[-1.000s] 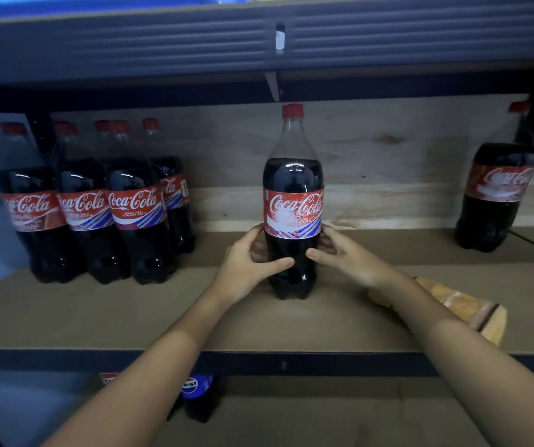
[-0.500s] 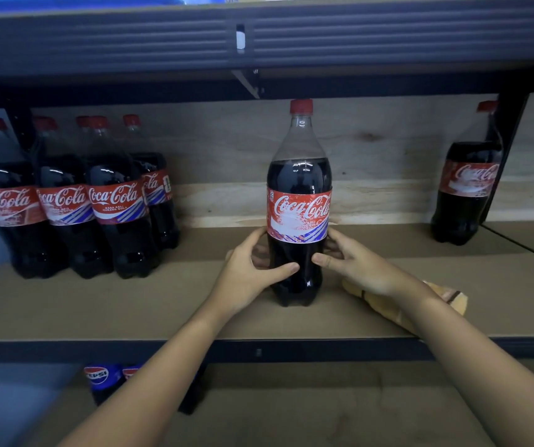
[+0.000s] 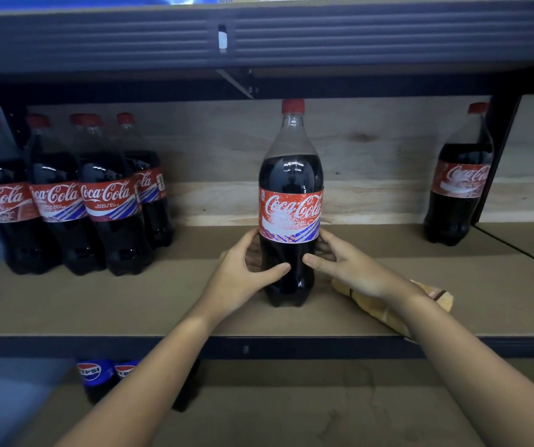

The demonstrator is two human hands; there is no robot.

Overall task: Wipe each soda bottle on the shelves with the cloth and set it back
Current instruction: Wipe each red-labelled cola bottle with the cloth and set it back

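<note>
Here, the Coca-Cola bottle [image 3: 290, 201] stands upright at centre frame on the middle shelf [image 3: 130, 304]; your left hand [image 3: 243, 279] and right hand [image 3: 352, 269] curl round its lower body from either side; the cloth [image 3: 388, 309] lies beneath your right wrist; more cola bottles [image 3: 65, 195] cluster at left; one bottle [image 3: 459, 185] stands far right.

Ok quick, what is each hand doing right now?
Left hand: gripping the middle Coca-Cola bottle low on its side.
Right hand: gripping the same bottle from the other side.
</note>
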